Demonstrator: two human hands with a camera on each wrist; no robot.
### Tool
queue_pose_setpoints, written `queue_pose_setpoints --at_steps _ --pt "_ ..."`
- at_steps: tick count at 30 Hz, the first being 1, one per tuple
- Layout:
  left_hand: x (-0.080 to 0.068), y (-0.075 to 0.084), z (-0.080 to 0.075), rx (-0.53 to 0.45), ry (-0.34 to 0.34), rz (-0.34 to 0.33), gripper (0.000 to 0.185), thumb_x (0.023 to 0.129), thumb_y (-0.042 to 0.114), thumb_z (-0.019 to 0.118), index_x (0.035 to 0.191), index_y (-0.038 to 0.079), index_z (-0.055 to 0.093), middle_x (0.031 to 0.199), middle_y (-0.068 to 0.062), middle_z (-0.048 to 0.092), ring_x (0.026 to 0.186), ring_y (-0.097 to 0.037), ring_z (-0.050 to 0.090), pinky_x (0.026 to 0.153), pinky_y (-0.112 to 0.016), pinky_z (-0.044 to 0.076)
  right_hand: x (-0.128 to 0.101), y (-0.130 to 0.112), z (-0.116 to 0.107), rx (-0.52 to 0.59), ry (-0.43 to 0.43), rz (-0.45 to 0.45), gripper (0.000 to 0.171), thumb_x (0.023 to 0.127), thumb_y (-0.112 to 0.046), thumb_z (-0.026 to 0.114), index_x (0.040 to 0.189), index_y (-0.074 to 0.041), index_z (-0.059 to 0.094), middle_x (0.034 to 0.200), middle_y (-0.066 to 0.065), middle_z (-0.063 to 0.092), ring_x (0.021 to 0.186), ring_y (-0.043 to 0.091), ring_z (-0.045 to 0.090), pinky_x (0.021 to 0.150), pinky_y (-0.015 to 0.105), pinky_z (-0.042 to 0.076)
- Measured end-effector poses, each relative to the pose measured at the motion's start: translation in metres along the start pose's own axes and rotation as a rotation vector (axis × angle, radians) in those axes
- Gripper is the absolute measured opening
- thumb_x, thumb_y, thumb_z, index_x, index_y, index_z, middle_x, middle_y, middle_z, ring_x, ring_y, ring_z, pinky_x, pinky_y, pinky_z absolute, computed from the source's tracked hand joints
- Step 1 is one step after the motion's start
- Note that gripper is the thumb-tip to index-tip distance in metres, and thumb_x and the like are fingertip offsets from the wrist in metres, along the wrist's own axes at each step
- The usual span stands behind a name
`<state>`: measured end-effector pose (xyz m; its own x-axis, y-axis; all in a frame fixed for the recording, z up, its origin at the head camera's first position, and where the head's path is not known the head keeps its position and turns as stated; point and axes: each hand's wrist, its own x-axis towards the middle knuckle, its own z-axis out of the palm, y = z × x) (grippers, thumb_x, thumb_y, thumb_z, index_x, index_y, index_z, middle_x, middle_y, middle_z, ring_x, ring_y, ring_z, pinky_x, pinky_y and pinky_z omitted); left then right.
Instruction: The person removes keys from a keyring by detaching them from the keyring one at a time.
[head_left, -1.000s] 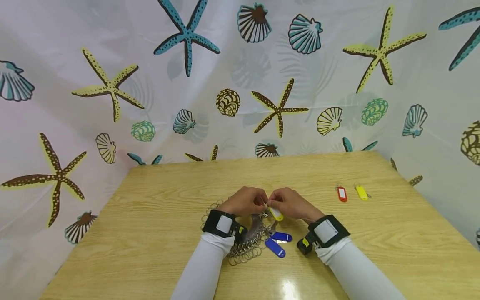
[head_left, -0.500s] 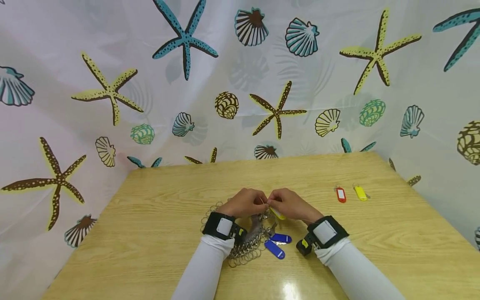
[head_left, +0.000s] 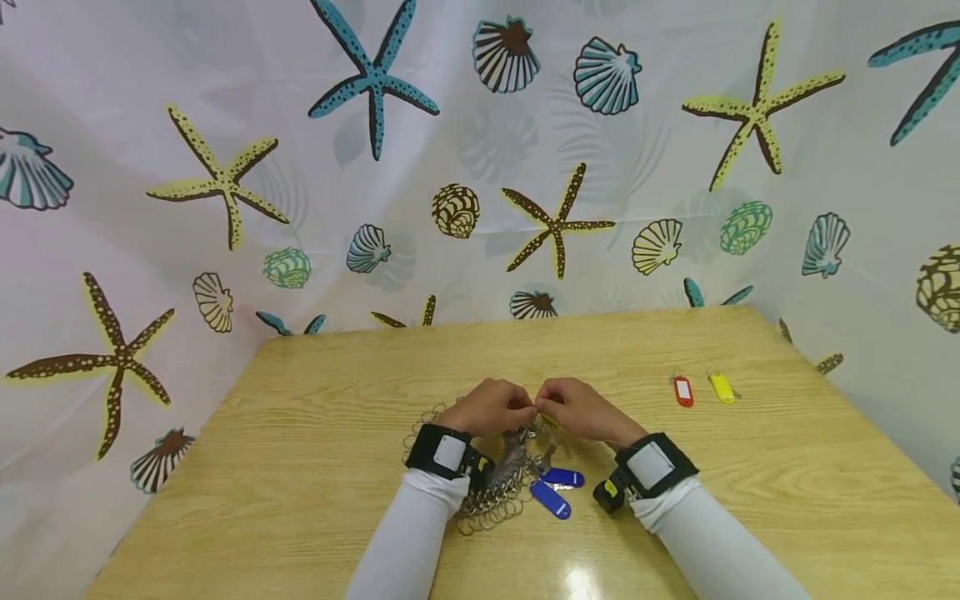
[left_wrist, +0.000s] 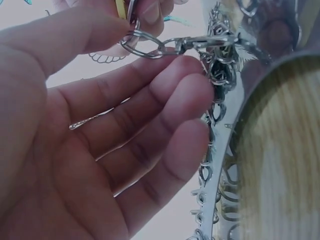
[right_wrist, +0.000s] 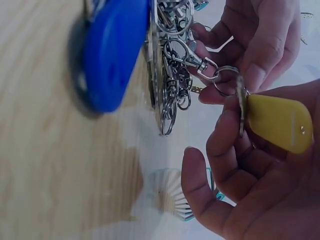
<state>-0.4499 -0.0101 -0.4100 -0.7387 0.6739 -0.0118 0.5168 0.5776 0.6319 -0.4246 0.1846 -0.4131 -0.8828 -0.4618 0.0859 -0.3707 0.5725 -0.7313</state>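
Note:
My left hand (head_left: 487, 407) and right hand (head_left: 585, 410) meet fingertip to fingertip over a heap of metal clasps and rings (head_left: 491, 496). Left thumb and index finger pinch a small split ring (right_wrist: 226, 80), which is linked to a swivel clasp (right_wrist: 200, 65); the other left fingers are loosely bent. My right hand holds a yellow key tag (right_wrist: 280, 122) against its palm side, with a key (right_wrist: 242, 105) hanging at the tag's end by the ring. Only a sliver of this tag shows in the head view. Two blue key tags (head_left: 551, 499) lie just below the hands.
A red key tag (head_left: 683, 391) and another yellow key tag (head_left: 722, 387) lie to the far right on the wooden table (head_left: 315, 467). More rings (head_left: 420, 425) spread out left of my left wrist. A patterned curtain (head_left: 480, 125) stands behind the table.
The yellow key tag in my right hand has turned up behind the fingers and is now mostly hidden from the head view. Both hands stay nearly in place.

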Motion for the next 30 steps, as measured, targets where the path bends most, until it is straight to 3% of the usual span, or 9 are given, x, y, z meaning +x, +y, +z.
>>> queue_pose_setpoints --at_steps 21,30 --pt "0.0007 -0.0002 0.0017 0.016 0.015 -0.010 0.016 0.096 0.018 0.060 0.101 0.008 0.071 0.083 0.002 0.068 0.070 -0.018 0.068 0.063 -0.023 0.049 0.0021 0.0025 0.0011 0.008 -0.006 0.039 0.016 0.100 -0.011 0.050 0.097 -0.005 0.064 0.089 0.005 0.062 0.072 0.016 0.049 0.066 0.032 0.040" --pt "0.0024 -0.0013 0.0001 0.074 0.029 0.026 0.015 0.095 0.017 0.062 0.103 0.009 0.072 0.087 0.003 0.068 0.073 -0.005 0.061 0.068 -0.023 0.049 0.0031 0.0035 0.0015 0.001 0.007 0.035 0.016 0.100 -0.012 0.051 0.095 -0.006 0.065 0.087 0.004 0.061 0.070 0.017 0.048 0.063 0.031 0.038"
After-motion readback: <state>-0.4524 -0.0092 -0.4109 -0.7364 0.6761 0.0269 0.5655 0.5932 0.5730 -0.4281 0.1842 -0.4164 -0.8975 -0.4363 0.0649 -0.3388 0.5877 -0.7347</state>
